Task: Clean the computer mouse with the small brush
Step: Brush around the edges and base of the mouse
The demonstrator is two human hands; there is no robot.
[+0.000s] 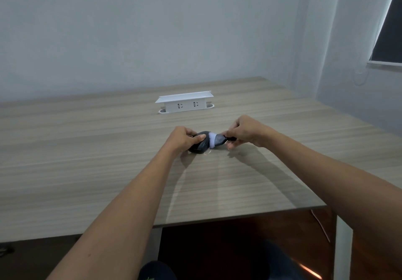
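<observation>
**Brushing under way**

On the tabletop (87, 149), the left hand (182, 138) curls its grip round the mouse (199, 145). The right hand (243, 131) pinches the brush (216, 140), its pale bristles on the mouse's right end. Judging by this, cleaning is mid-course. How clean it is, and most of the handle, cannot be made out. A socket box (185, 103) stands behind.

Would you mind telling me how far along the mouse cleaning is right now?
Done: the left hand grips the mouse on the table, and the right hand pinches the small brush. In hand: the bristles sit against the mouse's right end. Left: how much is already brushed cannot be judged; neither item is set down.
</observation>
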